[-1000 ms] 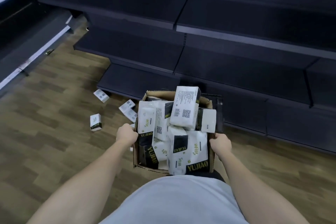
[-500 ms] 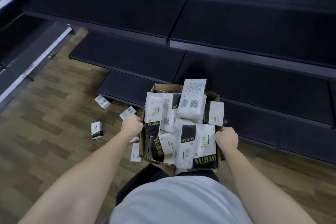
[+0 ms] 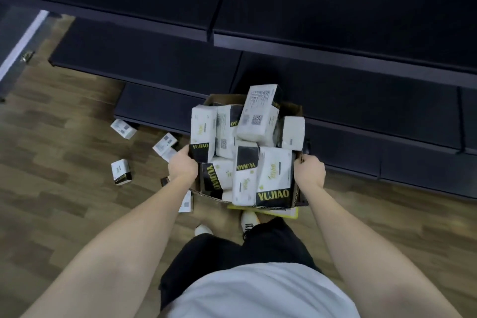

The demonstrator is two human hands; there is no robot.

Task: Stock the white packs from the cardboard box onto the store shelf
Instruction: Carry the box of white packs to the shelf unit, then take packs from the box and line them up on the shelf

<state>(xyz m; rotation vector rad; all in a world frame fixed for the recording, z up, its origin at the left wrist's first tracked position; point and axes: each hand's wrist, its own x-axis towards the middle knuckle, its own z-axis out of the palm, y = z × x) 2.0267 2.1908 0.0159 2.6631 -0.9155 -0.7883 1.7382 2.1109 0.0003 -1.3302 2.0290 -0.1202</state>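
Zero packs on the dark, flat metal store shelf (image 3: 154,64) as far as visible; every tier in view is bare, so stocking hasn't begun. The open brown cardboard box (image 3: 294,108) is heaped above its rim with white plastic-wrapped packs with black "YUJIAO" ends (image 3: 273,175), held in front of the lower shelves, above the wood-look floor (image 3: 64,209). Left hand (image 3: 182,165) curls around the box's left side, fingers touching a pack there. Right hand (image 3: 309,170) grips the right wall, fingers wrapped over the edge. Several loose white packs (image 3: 121,171) lie on the floor left of the box, near the bottom shelf. My read: carry phase only. Left to do: set the box down, shelve all the packs, retrieve the floor strays.
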